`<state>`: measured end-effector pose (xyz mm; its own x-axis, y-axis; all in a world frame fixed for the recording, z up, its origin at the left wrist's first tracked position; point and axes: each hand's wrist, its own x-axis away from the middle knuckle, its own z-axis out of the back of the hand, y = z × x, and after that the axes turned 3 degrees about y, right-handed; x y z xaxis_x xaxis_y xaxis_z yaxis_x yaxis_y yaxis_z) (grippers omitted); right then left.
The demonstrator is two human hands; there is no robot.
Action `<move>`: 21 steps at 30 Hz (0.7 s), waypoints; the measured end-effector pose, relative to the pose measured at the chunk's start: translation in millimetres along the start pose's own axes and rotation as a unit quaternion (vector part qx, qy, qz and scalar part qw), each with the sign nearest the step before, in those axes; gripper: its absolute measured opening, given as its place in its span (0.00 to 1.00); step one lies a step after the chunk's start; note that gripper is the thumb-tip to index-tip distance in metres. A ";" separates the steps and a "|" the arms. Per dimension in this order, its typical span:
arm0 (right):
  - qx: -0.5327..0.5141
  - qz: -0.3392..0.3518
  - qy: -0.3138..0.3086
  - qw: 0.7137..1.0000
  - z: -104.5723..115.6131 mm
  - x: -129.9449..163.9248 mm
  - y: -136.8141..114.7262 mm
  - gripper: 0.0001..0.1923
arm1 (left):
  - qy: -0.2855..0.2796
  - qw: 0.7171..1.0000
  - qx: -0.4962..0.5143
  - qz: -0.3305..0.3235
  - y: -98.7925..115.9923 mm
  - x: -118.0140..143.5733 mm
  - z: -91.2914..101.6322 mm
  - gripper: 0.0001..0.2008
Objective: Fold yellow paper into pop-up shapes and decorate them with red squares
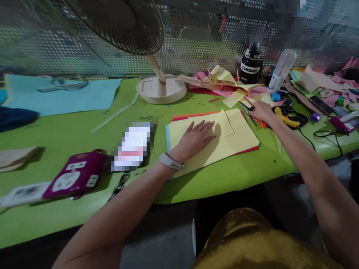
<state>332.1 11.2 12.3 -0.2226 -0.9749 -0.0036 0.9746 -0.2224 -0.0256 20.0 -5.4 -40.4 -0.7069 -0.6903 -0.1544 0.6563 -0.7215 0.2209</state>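
My left hand [196, 139] lies flat, fingers spread, on a stack of coloured paper. The top sheet is pale yellow [238, 144]; blue, orange and red edges show beneath it. A smaller yellow piece [226, 125] with a raised corner rests on that sheet, beside my fingertips. Past the stack's right edge, my right hand [262, 111] has its fingers curled around a pair of dark metal scissors [246, 107]. Part of the scissors is hidden by the fingers, and an orange-red bit [262, 123] shows just below the hand.
A fan [161, 89] stands behind the stack. Left are a phone [133, 145], a purple device [77, 173] and blue paper [95, 97]. Paper scraps [218, 82], a black bottle [250, 69], a clear bottle [282, 69] and a yellow-handled tool [286, 117] crowd the right.
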 end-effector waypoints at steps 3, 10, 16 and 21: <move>-0.015 -0.009 -0.009 1.000 2.1 -3.5 1.2 0.17 | 0.034 0.999 0.014 0.012 -0.7 0.6 0.3 0.29; 0.010 -0.002 -0.024 1.000 16.1 3.1 5.5 0.19 | 0.090 0.992 0.064 0.058 -0.5 -1.9 0.7 0.28; 0.027 0.014 -0.064 0.997 14.7 1.4 5.3 0.27 | 0.063 0.985 0.134 0.089 -3.3 -6.5 3.3 0.24; 0.018 0.025 -0.039 0.999 10.0 2.6 5.1 0.26 | 0.055 0.985 0.144 0.078 -3.7 -6.6 1.9 0.23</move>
<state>336.8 7.4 22.1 -0.1722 -0.9823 0.0737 0.9851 -0.1721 0.0078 21.7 1.9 -38.4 -0.5598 -0.8050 -0.1965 0.6419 -0.5712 0.5116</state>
